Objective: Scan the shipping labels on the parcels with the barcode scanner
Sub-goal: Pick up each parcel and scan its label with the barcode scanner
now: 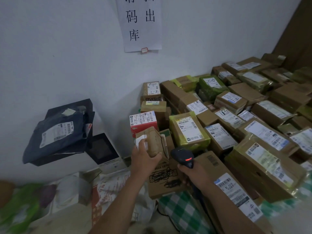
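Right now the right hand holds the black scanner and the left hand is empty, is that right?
Not quite. The head view shows the left hand gripping a small brown parcel, so it is not empty. The right hand does hold the black scanner.

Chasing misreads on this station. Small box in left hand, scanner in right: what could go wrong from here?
1. Fingers of the left hand lie across the white label of the small parcel, so its barcode may be blocked.
2. The scanner in the right hand aims forward. Labels on the red box and the yellow-taped box sit just behind and might be read instead.
3. The dark bags overhang the white machine and could slide off.
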Demonstrator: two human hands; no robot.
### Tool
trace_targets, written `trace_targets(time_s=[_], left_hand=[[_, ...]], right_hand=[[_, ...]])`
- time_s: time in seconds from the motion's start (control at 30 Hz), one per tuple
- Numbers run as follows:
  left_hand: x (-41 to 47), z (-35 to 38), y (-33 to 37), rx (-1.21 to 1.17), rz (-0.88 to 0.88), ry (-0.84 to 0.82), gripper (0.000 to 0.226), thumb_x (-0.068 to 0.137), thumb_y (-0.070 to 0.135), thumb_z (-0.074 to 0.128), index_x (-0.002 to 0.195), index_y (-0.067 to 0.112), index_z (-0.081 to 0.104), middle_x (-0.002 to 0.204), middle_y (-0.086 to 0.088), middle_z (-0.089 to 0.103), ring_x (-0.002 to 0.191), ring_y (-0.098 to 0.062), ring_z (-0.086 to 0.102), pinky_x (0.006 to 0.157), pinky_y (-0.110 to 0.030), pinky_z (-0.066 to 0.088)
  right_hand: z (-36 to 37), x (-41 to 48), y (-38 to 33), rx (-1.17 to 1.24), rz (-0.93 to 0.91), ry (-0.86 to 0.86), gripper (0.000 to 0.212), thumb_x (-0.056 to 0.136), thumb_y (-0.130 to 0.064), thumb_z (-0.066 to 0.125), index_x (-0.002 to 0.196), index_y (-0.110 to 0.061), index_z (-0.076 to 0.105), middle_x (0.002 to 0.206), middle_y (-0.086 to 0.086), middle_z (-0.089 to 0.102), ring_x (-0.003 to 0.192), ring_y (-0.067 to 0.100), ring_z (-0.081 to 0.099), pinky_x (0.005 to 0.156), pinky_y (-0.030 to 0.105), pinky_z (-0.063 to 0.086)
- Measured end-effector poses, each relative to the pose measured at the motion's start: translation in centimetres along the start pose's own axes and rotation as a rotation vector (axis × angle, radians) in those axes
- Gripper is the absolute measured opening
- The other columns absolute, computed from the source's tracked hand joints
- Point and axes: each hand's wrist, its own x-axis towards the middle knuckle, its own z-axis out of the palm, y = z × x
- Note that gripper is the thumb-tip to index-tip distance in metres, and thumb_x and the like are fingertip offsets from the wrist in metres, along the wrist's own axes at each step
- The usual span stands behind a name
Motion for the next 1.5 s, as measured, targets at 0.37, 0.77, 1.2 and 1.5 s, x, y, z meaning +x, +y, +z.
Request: trace_targets(time_s=[0.37, 0.77, 1.2, 1.5], left_hand=[[-0.6, 0.9, 0.4, -0.556, -0.192, -0.22, 0.033, 0.095, 0.052, 0.05, 0.124, 0.046, 0.036, 0.107, 0.021, 0.057, 0.093, 0.003, 0.055, 0.069, -0.022, 0.043], [-1.0, 1.6, -2.8, -0.8, -0.441, -0.407, 0.037, 0.086, 0.062, 0.056, 0.115, 0.039, 0.057, 0.102, 0.016, 0.071, 0.083, -0.001, 0.069, 0.059, -0.017, 0.052], [-2.4, 1.0, -4.8, -0.856, -0.381, -0.304, 0.061, 0.071, 0.058, 0.067, 0.126, 0.033, 0.057, 0.119, 0.007, 0.069, 0.106, -0.011, 0.066, 0.082, -0.029, 0.052], [-0.8, 3.0, -2.6, -0.807, -0.325, -0.304, 0.05, 0.093, 0.04, 0.064, 0.138, 0.027, 0.05, 0.126, 0.001, 0.065, 0.111, -0.017, 0.064, 0.101, -0.043, 0.051]], right_hand=[[-3.1, -0.4, -1.4, 0.151, -0.079, 0.168, 0.025, 0.092, -0.028, 0.067, 0.093, -0.003, 0.062, 0.05, 0.005, 0.061, 0.041, 0.011, 0.056, 0.044, 0.018, 0.046], [-0.5, 0.2, -1.5, 0.176, -0.024, -0.033, 0.024, 0.092, -0.027, 0.067, 0.088, -0.003, 0.065, 0.048, 0.005, 0.063, 0.037, 0.014, 0.056, 0.041, 0.023, 0.045], [1.8, 1.4, -0.5, 0.204, -0.032, -0.116, 0.024, 0.091, -0.026, 0.07, 0.101, -0.005, 0.066, 0.06, 0.008, 0.066, 0.046, 0.02, 0.059, 0.045, 0.028, 0.046], [-1.0, 0.5, -0.2, 0.084, -0.034, 0.109, 0.029, 0.088, -0.032, 0.072, 0.075, -0.007, 0.064, 0.045, 0.004, 0.06, 0.037, 0.012, 0.054, 0.04, 0.022, 0.043]])
